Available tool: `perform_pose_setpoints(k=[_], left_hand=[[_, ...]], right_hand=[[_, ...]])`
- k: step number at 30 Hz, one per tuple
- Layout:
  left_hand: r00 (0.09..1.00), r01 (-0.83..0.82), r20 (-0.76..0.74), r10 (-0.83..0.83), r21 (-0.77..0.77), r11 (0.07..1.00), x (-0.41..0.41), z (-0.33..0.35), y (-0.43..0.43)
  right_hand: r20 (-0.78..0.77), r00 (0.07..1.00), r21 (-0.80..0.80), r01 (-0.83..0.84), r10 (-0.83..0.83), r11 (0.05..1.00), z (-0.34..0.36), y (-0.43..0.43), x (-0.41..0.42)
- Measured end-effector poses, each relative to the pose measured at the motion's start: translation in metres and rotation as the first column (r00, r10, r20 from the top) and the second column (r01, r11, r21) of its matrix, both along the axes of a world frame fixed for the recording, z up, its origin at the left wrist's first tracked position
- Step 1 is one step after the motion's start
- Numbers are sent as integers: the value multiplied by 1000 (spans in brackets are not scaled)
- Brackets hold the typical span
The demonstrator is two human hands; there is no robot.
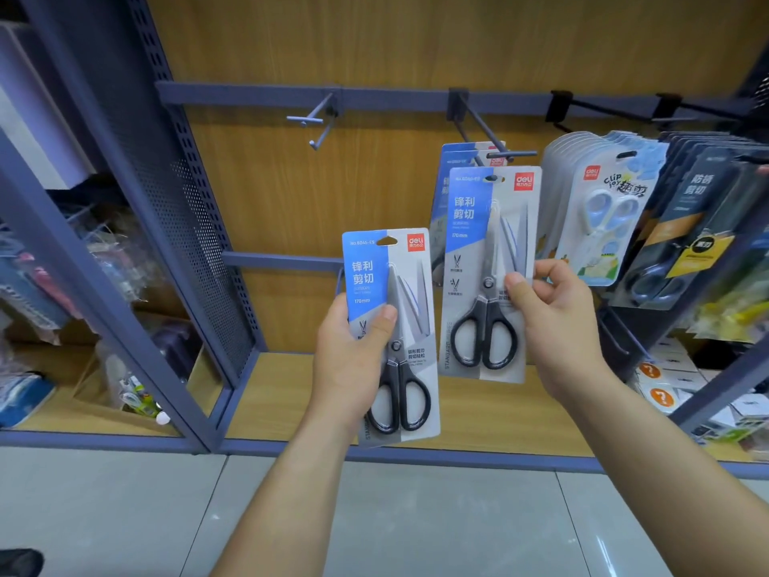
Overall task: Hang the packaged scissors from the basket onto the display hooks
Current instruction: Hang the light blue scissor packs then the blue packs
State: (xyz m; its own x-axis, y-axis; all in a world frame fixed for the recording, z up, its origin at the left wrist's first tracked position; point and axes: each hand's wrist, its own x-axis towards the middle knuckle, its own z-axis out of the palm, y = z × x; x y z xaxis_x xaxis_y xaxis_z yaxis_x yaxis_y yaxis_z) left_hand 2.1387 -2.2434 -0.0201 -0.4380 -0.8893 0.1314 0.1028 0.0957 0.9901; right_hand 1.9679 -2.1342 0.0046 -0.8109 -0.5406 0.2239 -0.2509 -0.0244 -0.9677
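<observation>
Wood-panel display wall (291, 193) with grey-blue rail and hooks; tiled floor below. Left hand (353, 360), forearm entering from 6 o'clock, fingers wrapped round a packaged scissors (393, 326), thumb pressed on the card front, pack upright and clear of the hooks. Right hand (553, 322), forearm entering from 4 o'clock, pinches the right edge of a second scissors pack (487, 276) between thumb and fingers; its hang hole sits at the tip of the centre hook (482, 127), more packs behind. Empty hook (318, 122) at 11 o'clock. Blue-handled scissors packs (599, 210) hang at 3 o'clock.
</observation>
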Motion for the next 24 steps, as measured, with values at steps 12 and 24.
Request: perform_pose_setpoints(k=[12,24], left_hand=[[1000,4,4,-4,12,1000,0,1,0],[996,89,-28,-88,40,995,-11,-2,10]], right_hand=[[80,991,193,90,-107,977,2,-46,-25],[158,923,90,-368,352,925,-36,10,45]])
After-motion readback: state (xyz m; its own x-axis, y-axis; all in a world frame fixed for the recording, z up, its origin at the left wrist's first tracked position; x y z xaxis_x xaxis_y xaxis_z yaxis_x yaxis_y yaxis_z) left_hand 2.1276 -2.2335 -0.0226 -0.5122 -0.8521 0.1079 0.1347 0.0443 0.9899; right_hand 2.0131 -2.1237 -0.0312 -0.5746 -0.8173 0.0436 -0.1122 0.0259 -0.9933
